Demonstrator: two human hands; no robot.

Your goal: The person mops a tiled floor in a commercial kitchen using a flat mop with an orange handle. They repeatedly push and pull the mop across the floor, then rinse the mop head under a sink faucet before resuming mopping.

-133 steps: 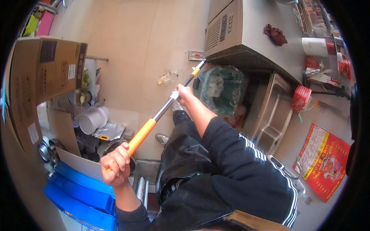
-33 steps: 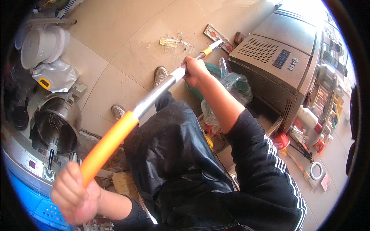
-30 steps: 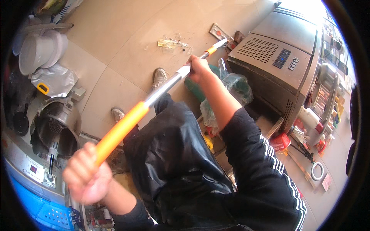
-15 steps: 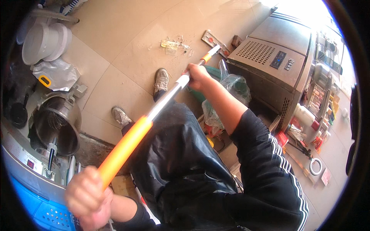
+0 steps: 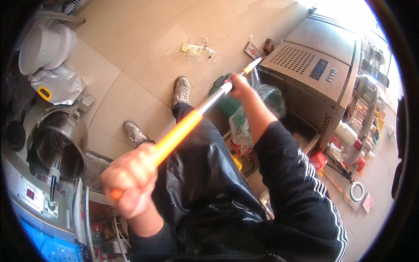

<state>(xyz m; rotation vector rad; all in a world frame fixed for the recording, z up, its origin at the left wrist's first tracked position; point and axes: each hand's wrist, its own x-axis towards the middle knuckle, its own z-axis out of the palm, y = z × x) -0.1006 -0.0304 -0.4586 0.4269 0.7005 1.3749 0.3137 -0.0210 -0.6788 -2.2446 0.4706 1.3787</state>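
My left hand (image 5: pixel 133 179), blurred by motion, is closed round the lower end of a flat mop's orange and silver handle (image 5: pixel 180 134). Farther up, my right hand (image 5: pixel 240 86) grips the same pole just below its upper orange joint. Slanting away to the far right, the pole ends at a flat mop head (image 5: pixel 253 50), seen only in part beside the steel cabinet (image 5: pixel 290 61). Small litter (image 5: pixel 194 49) with clear yellowish plastic lies on the tiled floor, left of the mop head. A green bin (image 5: pixel 227 107) stands under my right forearm.
A clear plastic bag (image 5: pixel 257 113) hangs at the bin, close to my right arm. At the left stand a steel mixer bowl (image 5: pixel 78 153) with a whisk, a silver pouch (image 5: pixel 59 85) and white tubs (image 5: pixel 32 50). A blue crate (image 5: pixel 48 244) sits at lower left.
My left hand has moved up and right, pushing the handle forward. The mop head has slid right toward the cabinet and is now partly hidden. My right hand has shifted slightly right.
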